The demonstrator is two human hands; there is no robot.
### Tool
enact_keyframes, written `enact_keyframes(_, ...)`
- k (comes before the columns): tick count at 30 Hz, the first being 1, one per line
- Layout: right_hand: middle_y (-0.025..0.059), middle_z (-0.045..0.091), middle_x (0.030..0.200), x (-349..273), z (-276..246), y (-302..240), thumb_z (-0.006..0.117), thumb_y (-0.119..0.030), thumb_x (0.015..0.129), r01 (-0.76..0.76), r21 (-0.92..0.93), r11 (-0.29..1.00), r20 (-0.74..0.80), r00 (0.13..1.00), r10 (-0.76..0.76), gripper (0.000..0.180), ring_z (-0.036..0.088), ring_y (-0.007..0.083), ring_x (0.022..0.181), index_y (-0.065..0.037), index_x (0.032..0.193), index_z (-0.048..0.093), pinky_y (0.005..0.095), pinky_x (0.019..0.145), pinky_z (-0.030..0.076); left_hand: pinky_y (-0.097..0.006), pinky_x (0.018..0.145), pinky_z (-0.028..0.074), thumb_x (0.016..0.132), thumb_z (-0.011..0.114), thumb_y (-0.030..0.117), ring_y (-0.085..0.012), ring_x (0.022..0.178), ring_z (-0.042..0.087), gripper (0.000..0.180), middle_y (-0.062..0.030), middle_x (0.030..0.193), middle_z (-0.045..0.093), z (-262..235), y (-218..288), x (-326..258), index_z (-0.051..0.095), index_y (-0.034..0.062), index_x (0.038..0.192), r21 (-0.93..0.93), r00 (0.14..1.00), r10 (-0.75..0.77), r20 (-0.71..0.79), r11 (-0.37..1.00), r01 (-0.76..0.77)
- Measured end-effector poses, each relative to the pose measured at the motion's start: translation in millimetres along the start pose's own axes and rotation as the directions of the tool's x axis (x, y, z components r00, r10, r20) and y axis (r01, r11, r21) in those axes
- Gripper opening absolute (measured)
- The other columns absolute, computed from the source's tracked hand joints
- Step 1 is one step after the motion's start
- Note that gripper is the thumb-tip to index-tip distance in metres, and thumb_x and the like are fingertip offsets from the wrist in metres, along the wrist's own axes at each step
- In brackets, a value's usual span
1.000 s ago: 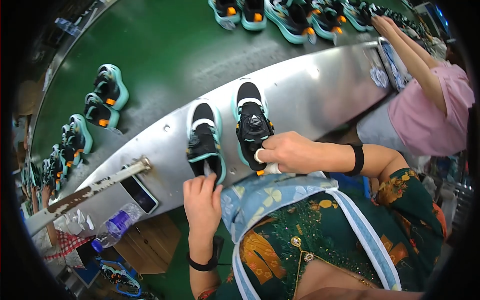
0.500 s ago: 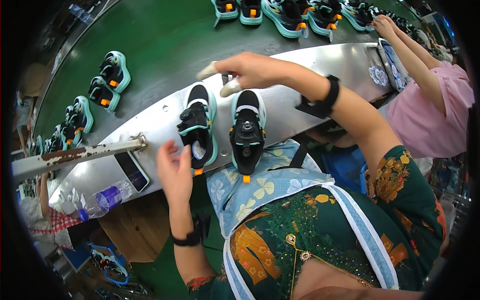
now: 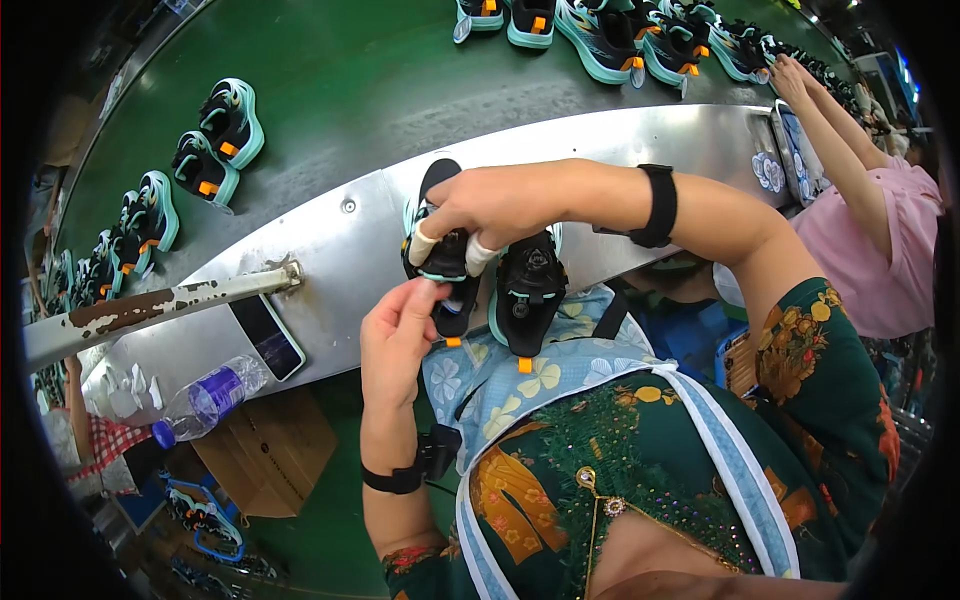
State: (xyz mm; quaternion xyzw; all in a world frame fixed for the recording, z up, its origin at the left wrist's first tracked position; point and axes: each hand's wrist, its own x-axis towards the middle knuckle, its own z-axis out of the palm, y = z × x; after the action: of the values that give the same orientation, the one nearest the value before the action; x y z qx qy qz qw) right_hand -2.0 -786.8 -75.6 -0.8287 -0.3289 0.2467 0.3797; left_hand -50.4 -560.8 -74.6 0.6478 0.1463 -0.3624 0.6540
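A black sneaker (image 3: 457, 312) with a mint sole and an orange heel tab rests on the metal ledge, toe pointing away from me. My right hand (image 3: 490, 208), with white covers on its fingertips, reaches over this shoe and grips its upper from above, hiding the middle of it. My left hand (image 3: 398, 325) pinches the edge of the same shoe's opening between thumb and forefinger. Just to the right, the matching sneaker (image 3: 527, 300) sits untouched, its heel toward me.
On the ledge (image 3: 345, 250) at left are a phone (image 3: 272, 338) and a plastic bottle (image 3: 208, 402), near a chipped metal bar (image 3: 160, 308). More sneakers (image 3: 232, 122) stand on the green belt (image 3: 330, 70). A person in pink (image 3: 862, 240) works at right.
Both hands have come onto the left-hand sneaker. My right hand moved down from beyond the toes, and my left moved rightward and closed on the opening's edge.
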Motion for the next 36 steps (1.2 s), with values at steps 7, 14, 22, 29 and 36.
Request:
enact_keyframes(7, 0.0074, 0.063, 0.077, -15.5, 32.6, -4.8, 0.072, -0.025, 0.073, -0.115, -0.233, 0.966, -0.361, 0.932, 0.024, 0.024, 0.060, 0.0322, 0.070, -0.008, 0.089, 0.067, 0.0398, 0.067, 0.045, -0.020, 0.058, 0.037, 0.094, 0.061, 0.016, -0.0027, 0.065, 0.048, 0.021, -0.0008, 0.079, 0.067, 18.5, -22.9, 7.5, 0.068, -0.0037, 0.093, 0.100, 0.988, 0.113, -0.106, 0.990, -0.103)
enact_keyframes(14, 0.0122, 0.062, 0.088, -68.7, -10.6, -3.8, 0.067, -0.026, 0.086, -0.371, 0.339, 0.865, -0.183, 0.875, 0.447, 0.034, 0.062, 0.0236, 0.085, -0.014, 0.118, 0.066, 0.0357, 0.076, 0.048, -0.042, 0.086, 0.040, 0.079, 0.071, 0.019, -0.0329, 0.097, 0.048, 0.024, -0.0087, 0.100, 0.059, 23.3, -33.4, -24.0, 0.067, 0.0033, 0.096, 0.829, 0.789, 0.476, 0.389, 0.192, -0.525)
enact_keyframes(22, 0.0158, 0.058, 0.083, -117.4, 61.5, -48.1, 0.069, -0.027, 0.081, -0.408, 0.041, 0.912, -0.387, 0.835, 0.391, 0.028, 0.061, 0.0363, 0.081, -0.006, 0.099, 0.067, 0.0426, 0.072, 0.048, -0.030, 0.068, 0.046, 0.084, 0.064, 0.011, -0.0177, 0.076, 0.057, 0.014, -0.0056, 0.085, 0.063, 4.8, 11.8, -14.9, 0.068, 0.0030, 0.095, 0.371, 0.840, 0.395, 0.371, 0.767, -0.524)
enact_keyframes(29, 0.0156, 0.061, 0.082, -122.8, 38.0, -57.7, 0.067, -0.021, 0.082, -0.415, 0.018, 0.910, -0.319, 0.860, 0.399, 0.026, 0.063, 0.0347, 0.076, -0.005, 0.102, 0.064, 0.0432, 0.067, 0.049, -0.032, 0.073, 0.044, 0.078, 0.070, 0.009, -0.0235, 0.085, 0.053, 0.018, -0.0060, 0.086, 0.058, 32.5, 1.1, 6.7, 0.068, 0.0068, 0.096, 0.578, 0.782, 0.377, 0.496, 0.528, -0.621)
enact_keyframes(36, 0.0153, 0.059, 0.080, -122.4, 43.3, -48.8, 0.065, -0.013, 0.082, -0.388, -0.146, 0.910, -0.191, 0.914, 0.359, 0.022, 0.062, 0.0344, 0.078, -0.003, 0.100, 0.060, 0.0420, 0.067, 0.049, -0.033, 0.073, 0.047, 0.084, 0.064, 0.006, -0.0247, 0.082, 0.060, 0.010, -0.0103, 0.089, 0.063, 43.8, 3.9, -24.3, 0.067, 0.0007, 0.092, 0.631, 0.827, 0.427, 0.366, 0.540, -0.558)
